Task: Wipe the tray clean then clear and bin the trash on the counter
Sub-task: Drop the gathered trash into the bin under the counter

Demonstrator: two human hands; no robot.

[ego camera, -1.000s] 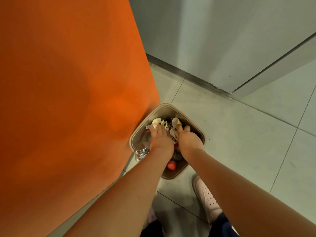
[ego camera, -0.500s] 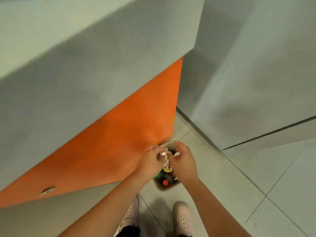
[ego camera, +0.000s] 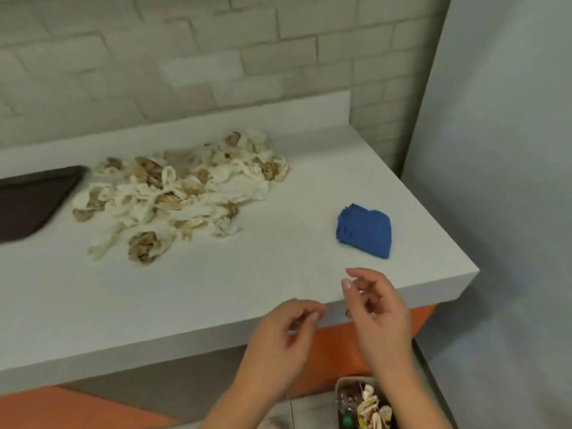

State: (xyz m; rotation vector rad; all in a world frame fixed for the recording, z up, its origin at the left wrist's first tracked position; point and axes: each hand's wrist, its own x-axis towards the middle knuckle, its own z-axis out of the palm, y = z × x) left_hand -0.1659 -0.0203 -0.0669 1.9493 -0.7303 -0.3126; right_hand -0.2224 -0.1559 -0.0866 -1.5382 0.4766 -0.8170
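Okay, we see both hands up at the front edge of the counter (ego camera: 185,289), close to its front right corner. On the left hand (ego camera: 278,345) the fingers (ego camera: 309,314) are loosely curled with the thumb close to them, and we see nothing held. Just beside it and a bit higher is the right hand (ego camera: 380,320), over the front edge. Its fingers (ego camera: 360,275) are bent and slightly spread, with nothing in them that we can make out, though it is blurry there. The hands are close but apart. We cannot tell if either touches the counter.

We mark the trash (ego camera: 173,193) as a big loose pile of crumpled white and brown-stained scraps. It lies on the counter from the middle toward the back edge, well apart from both hands. We mark the tray (ego camera: 28,202) as dark and flat on the counter at the left, just beside the pile and cut off at the side of the view. We see the blue cloth (ego camera: 365,232) folded near the counter's right edge, between the pile and the front right corner.

We see the bin (ego camera: 349,379), beige, below the front right corner, partly hidden by the right forearm. It holds mixed scraps (ego camera: 371,404), white, dark and one green bit. An orange panel (ego camera: 334,351) runs under the counter, and a brick wall (ego camera: 185,57) stands behind the back edge.
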